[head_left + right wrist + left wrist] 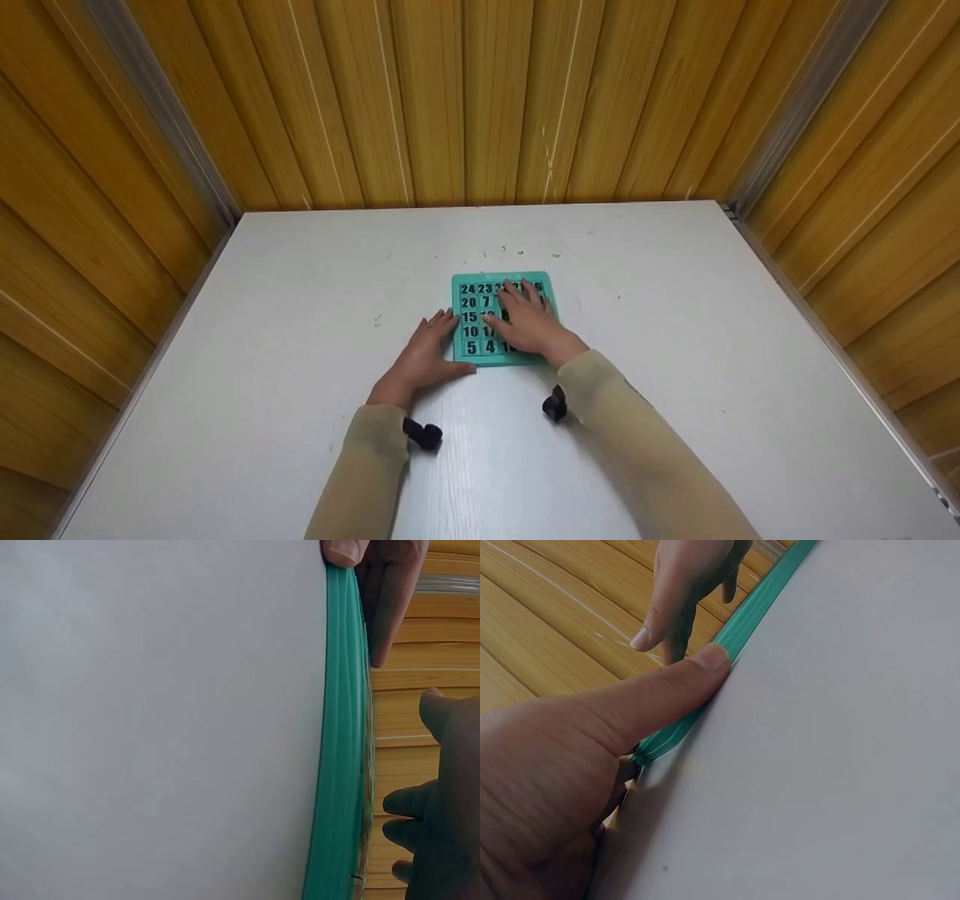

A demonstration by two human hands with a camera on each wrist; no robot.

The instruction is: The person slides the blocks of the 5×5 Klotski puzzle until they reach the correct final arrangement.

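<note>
A teal number sliding puzzle (471,332) with black numbers on its tiles lies flat on the white table. My left hand (424,360) holds its near left corner, the thumb against the near edge and the fingers along the left side. Over the right part of the tiles, my right hand (529,322) has its fingers spread and covers several numbers. In the right wrist view the right hand (450,802) is above the teal frame (341,727); which tile it touches is hidden.
The white table (262,322) has small dark marks beyond the puzzle. Yellow wood-look panels (487,105) wall it in at the back and both sides, with grey metal posts (165,112) in the corners. Black wrist cameras (425,435) sit under both sleeves.
</note>
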